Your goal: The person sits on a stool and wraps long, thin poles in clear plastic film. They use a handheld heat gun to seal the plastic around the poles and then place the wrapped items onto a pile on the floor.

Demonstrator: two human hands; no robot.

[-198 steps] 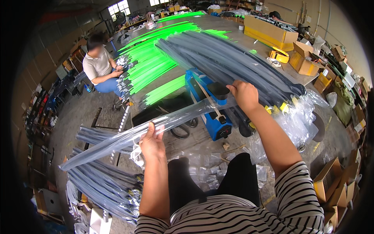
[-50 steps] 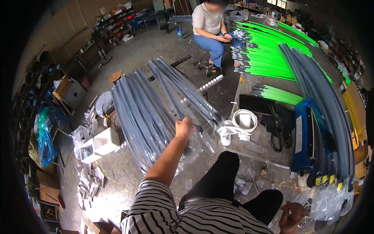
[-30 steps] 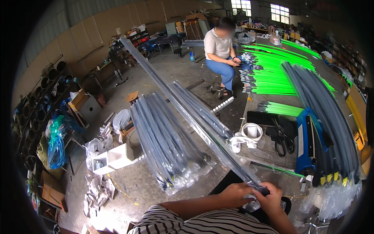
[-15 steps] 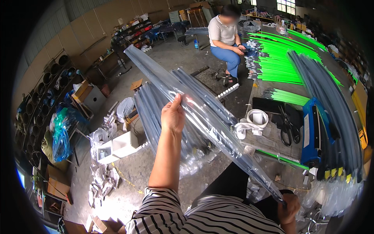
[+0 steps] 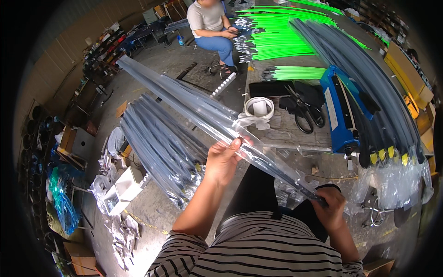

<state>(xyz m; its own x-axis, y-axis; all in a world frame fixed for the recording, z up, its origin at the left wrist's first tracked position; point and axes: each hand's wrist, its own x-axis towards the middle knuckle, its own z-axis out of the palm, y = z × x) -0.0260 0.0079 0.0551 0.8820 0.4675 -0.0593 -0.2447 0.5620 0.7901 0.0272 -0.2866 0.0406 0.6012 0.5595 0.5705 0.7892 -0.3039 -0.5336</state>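
A long grey rod in a clear plastic sleeve (image 5: 194, 104) slants from the upper left down toward my lap. My left hand (image 5: 224, 159) grips the sleeve near its middle, fingers pinching the plastic. My right hand (image 5: 330, 207) is closed around the rod's lower end beside my knee. Below the rod on the floor lies a pile of sleeved grey rods (image 5: 159, 147).
A workbench (image 5: 286, 134) carries a tape roll (image 5: 259, 108), black scissors (image 5: 304, 111), a blue sealing machine (image 5: 341, 111), bare grey rods (image 5: 364, 69) and bright green rods (image 5: 281, 32). A seated person (image 5: 210, 23) works beyond it. Boxes, white scraps and clutter line the floor at left.
My left hand has slid down the sleeved rod toward me, and the rod's far end has dropped lower. My right hand still holds its near end.
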